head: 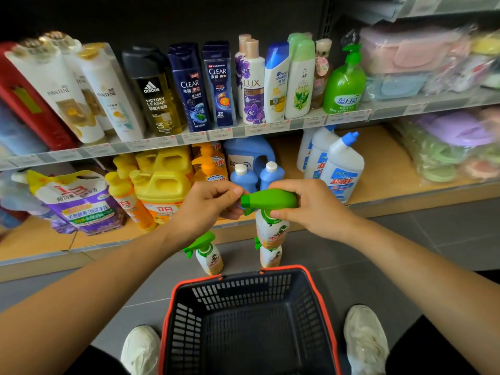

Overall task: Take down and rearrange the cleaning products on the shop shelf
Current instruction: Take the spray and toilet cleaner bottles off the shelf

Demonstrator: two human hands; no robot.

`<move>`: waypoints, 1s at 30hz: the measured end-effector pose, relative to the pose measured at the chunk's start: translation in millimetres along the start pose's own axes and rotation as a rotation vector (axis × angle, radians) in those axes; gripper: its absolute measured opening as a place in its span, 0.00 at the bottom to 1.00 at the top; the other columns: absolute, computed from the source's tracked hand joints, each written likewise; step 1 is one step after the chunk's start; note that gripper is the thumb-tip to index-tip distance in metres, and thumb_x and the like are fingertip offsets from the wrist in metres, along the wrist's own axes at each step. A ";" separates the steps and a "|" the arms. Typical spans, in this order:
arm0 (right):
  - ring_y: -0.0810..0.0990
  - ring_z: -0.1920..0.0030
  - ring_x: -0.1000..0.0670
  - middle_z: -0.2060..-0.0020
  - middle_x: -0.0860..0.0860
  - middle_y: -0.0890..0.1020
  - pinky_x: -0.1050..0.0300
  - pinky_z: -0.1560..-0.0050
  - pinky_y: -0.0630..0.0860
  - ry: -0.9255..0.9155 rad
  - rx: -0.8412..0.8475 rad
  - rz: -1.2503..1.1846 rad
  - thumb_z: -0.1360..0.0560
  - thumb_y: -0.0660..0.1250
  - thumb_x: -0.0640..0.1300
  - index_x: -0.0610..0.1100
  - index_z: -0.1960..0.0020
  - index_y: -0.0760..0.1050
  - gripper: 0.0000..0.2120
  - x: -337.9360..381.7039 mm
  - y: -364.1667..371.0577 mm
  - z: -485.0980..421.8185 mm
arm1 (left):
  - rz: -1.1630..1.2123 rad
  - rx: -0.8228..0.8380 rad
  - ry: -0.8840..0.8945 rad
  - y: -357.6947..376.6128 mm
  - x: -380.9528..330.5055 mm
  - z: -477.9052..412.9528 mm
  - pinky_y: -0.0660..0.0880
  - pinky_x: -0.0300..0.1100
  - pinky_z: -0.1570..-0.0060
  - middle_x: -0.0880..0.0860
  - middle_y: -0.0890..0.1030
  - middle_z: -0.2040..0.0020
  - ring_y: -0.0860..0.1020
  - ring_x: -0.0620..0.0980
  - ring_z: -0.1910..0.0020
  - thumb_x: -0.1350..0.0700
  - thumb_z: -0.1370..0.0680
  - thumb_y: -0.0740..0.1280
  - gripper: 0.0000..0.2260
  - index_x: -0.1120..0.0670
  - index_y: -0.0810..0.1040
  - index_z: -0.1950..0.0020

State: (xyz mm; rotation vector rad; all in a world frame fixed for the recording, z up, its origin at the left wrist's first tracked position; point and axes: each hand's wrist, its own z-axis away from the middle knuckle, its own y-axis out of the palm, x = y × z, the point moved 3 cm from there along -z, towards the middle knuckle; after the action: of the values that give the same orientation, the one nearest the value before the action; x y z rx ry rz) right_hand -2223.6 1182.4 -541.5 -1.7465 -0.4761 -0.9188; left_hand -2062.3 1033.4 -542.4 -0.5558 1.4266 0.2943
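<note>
The spray bottle point(272, 229) is held clear of the floor, in front of the lower shelf point(378, 161), long axis near vertical, body hanging below both hands. Its green trigger head point(270, 199) lies crosswise, nozzle toward the person's left. The right hand point(313, 205) is wrapped over the head from the right. The left hand point(208, 205) is curled, fingertips pinched at the nozzle. Two more spray bottles point(209, 257) stand on the floor beyond the basket point(281, 267).

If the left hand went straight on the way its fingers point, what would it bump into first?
The green spray head: the left hand already seems to pinch its nozzle, and the right hand grips its other end just beyond.
</note>
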 end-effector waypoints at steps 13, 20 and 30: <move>0.81 0.44 0.52 0.46 0.53 0.83 0.43 0.43 0.79 -0.012 -0.004 -0.138 0.28 0.76 0.42 0.54 0.38 0.78 0.20 -1.1 -6.1 2.0 | 0.120 0.020 0.061 1.1 -7.5 4.1 0.82 0.39 0.56 0.56 0.87 0.57 0.85 0.49 0.59 0.57 0.29 0.74 0.11 0.56 0.85 0.48; 0.82 0.44 0.51 0.46 0.50 0.82 0.52 0.44 0.81 -0.052 0.052 -0.331 0.26 0.73 0.35 0.47 0.39 0.77 0.18 1.4 -15.6 -3.2 | -0.063 -0.009 0.296 1.9 -19.5 7.5 0.81 0.37 0.54 0.48 0.87 0.57 0.84 0.44 0.59 0.59 0.31 0.76 0.15 0.53 0.84 0.45; 0.81 0.49 0.56 0.49 0.52 0.83 0.63 0.54 0.77 0.027 0.086 -0.640 0.25 0.69 0.34 0.42 0.34 0.76 0.20 -2.0 -18.9 -5.2 | 0.265 0.139 0.133 -0.6 -24.8 6.7 0.81 0.40 0.53 0.55 0.86 0.47 0.84 0.50 0.49 0.69 0.26 0.69 0.17 0.56 0.82 0.40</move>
State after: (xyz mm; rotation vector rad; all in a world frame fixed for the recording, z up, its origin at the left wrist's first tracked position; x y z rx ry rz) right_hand -2239.8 1184.6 -530.6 -1.5165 -1.0762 -1.3368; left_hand -2059.7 1039.8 -517.7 -0.2758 1.6385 0.3706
